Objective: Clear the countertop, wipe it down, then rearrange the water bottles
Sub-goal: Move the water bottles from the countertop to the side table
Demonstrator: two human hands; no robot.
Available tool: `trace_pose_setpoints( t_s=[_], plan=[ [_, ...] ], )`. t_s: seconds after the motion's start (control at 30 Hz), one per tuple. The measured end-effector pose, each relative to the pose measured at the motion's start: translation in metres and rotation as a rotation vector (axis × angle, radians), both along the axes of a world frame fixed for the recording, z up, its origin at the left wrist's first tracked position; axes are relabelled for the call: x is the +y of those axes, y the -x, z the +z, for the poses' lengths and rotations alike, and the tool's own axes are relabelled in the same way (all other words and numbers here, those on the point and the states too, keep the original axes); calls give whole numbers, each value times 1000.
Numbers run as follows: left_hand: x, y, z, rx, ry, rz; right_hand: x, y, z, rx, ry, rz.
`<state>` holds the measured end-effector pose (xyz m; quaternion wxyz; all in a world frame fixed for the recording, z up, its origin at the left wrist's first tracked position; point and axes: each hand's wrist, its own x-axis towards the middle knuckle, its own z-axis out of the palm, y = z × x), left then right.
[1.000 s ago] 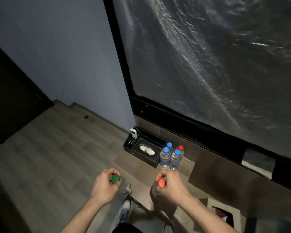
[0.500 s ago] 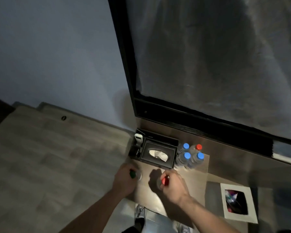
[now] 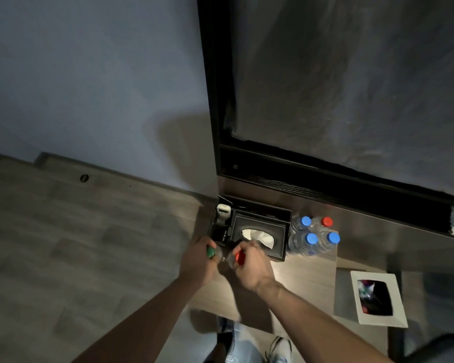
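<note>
a: head view, only one we've got. left hand (image 3: 195, 264) is wrapped round the neck of a green-cap bottle (image 3: 210, 252), right hand (image 3: 249, 267) round a red-cap bottle (image 3: 239, 257). both clenched on bottles, caps poking out above the fists.

b: where over the counter?

a: above the counter (image 3: 309, 279), left-front part, just in front of the tissue box (image 3: 257, 235). the two bottles sit just beside each other, nearly touching. can't tell if the bases are down on the surface yet, bodies are hidden by the hands and blurred.

b: why neck grips?

a: my guess: lets each hand carry one upright and drop it straight into a slot without knocking neighbours.

b: the rest of the bottles?

a: four in a tight block (image 3: 313, 235) at the back, right of the tissue box, three blue caps and one red. packed against the wall edge, probably to leave the front free.

b: so step?

a: looks like the rearrange stage, these two are the last ones out of the group. bin (image 3: 378, 297) sits right of the counter, with rubbish in it.
</note>
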<state>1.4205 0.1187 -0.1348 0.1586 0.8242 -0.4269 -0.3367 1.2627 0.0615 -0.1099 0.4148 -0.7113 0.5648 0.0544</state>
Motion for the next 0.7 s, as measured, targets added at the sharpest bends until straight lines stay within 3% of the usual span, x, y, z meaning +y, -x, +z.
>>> trace_pose_setpoints(
  t_s=[0.2, 0.43, 0.7],
  plan=[
    [-3, -11, 1, -28, -61, -173, 6, -14, -2, 2, -32, 42],
    [20, -16, 7, 18, -60, -191, 11, -16, 5, 28, -47, 27],
    [70, -8, 69, 113, 77, -243, 31, 33, 60, -51, -21, -9]
  ],
)
